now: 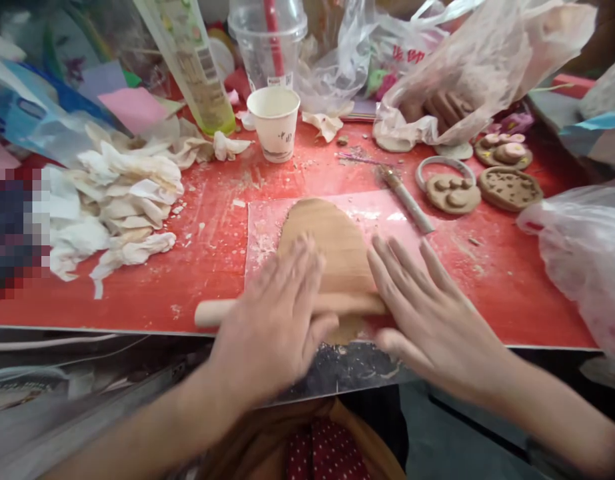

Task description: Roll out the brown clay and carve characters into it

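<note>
A flat oval slab of brown clay (327, 247) lies on a clear plastic sheet (262, 220) at the table's front edge. Across the slab's near part rests a wooden rolling pin (215, 313). My left hand (275, 313) lies flat over the pin's left half, its fingers stretched forward and slightly blurred. Over the pin's right end lies my right hand (417, 307), fingers straight and spread. Both palms press from above without wrapping round the pin. Each hand hides part of the wood.
Crumpled tissues (132, 180) are heaped at left. Behind the slab stand a paper cup (275, 127), a tall bottle (192, 67) and a lidded plastic cup (252, 53). Decorated clay discs (510, 189), a ring (445, 162), a brush (405, 200) and plastic bags (462, 73) lie at right.
</note>
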`<state>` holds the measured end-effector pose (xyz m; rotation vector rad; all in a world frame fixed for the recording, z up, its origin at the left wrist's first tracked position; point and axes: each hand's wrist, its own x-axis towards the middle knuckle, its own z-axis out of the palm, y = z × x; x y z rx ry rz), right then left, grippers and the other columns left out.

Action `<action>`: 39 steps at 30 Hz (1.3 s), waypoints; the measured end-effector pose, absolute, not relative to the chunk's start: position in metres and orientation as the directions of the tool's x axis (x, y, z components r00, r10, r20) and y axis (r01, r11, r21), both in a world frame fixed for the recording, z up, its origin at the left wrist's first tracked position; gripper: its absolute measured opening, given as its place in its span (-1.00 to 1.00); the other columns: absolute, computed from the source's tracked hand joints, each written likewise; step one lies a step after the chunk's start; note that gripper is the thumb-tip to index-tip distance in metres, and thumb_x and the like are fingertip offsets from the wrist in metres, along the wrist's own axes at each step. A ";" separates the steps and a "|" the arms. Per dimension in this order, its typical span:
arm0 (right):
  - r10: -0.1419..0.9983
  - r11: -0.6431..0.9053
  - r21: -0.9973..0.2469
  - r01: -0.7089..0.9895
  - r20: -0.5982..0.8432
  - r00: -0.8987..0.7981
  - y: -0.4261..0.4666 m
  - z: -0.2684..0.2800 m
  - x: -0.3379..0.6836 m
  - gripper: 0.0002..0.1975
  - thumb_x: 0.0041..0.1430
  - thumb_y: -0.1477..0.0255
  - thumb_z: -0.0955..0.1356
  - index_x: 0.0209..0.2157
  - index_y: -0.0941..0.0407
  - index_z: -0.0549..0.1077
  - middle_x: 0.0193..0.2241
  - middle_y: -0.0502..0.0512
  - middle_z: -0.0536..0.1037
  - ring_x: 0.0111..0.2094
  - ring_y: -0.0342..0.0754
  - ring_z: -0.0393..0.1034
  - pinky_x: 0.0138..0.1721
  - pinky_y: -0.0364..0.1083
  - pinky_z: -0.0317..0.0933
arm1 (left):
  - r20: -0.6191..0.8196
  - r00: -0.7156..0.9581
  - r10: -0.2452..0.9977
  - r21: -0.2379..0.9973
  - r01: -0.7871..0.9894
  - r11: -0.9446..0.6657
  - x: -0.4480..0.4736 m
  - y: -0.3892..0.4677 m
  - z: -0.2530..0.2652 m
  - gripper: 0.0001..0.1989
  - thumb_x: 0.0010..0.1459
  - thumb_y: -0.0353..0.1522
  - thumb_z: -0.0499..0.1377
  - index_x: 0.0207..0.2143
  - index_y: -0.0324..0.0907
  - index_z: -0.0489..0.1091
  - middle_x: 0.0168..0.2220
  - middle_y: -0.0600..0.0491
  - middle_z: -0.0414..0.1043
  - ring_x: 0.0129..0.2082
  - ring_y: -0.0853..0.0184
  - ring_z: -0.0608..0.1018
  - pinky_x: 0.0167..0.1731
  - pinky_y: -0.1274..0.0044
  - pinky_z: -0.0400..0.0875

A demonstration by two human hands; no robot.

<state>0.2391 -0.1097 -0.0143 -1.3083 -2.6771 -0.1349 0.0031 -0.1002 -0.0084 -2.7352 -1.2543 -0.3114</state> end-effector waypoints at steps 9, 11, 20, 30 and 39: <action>0.917 0.346 -0.111 0.932 0.249 -0.311 -0.021 -0.006 0.229 -0.24 0.35 0.10 -0.17 0.35 0.37 -0.25 0.37 0.31 -0.25 0.39 0.08 -0.44 0.35 0.18 -0.30 | 0.261 0.466 0.845 0.037 0.870 -0.491 0.010 -0.024 0.006 -0.37 0.37 -0.23 -0.27 0.31 -0.55 -0.17 0.39 -0.21 -0.23 0.40 0.13 -0.17 0.37 0.25 -0.22; 0.856 0.477 -0.026 0.879 0.238 -0.458 -0.071 -0.013 0.235 -0.24 0.35 0.08 -0.12 0.36 0.35 -0.23 0.37 0.28 -0.17 0.39 0.08 -0.39 0.36 0.19 -0.37 | 0.225 0.580 0.783 0.015 0.802 -0.598 0.002 -0.073 -0.002 -0.35 0.36 -0.20 -0.22 0.28 -0.59 -0.05 0.34 -0.32 -0.10 0.38 0.07 -0.05 0.35 0.25 -0.12; 0.914 0.298 -0.108 0.949 0.318 -0.251 0.017 0.000 0.222 -0.26 0.36 0.12 -0.15 0.36 0.36 -0.20 0.38 0.27 -0.25 0.39 0.06 -0.43 0.36 0.15 -0.31 | 0.243 0.413 0.878 0.017 0.903 -0.429 0.012 0.013 0.011 -0.35 0.37 -0.18 -0.32 0.33 -0.46 -0.23 0.41 -0.06 -0.36 0.41 0.21 -0.23 0.39 0.23 -0.39; 0.797 0.551 0.029 0.834 0.276 -0.537 -0.055 -0.016 0.230 -0.27 0.36 0.07 -0.09 0.37 0.25 -0.24 0.37 0.24 -0.14 0.39 0.05 -0.38 0.35 0.25 -0.32 | 0.222 0.627 0.746 -0.006 0.766 -0.643 -0.006 -0.065 -0.010 -0.37 0.36 -0.19 -0.19 0.29 -0.50 -0.03 0.34 -0.27 -0.04 0.38 0.11 0.00 0.34 0.24 -0.10; 0.894 0.287 -0.049 0.957 0.371 -0.250 0.055 0.014 0.208 -0.27 0.34 0.10 -0.21 0.36 0.28 -0.23 0.38 0.10 -0.31 0.39 0.00 -0.46 0.35 0.08 -0.37 | 0.288 0.466 0.837 -0.065 0.881 -0.468 0.004 0.043 0.021 -0.44 0.39 -0.21 -0.46 0.33 -0.34 -0.41 0.42 0.09 -0.55 0.39 0.31 -0.40 0.38 0.23 -0.56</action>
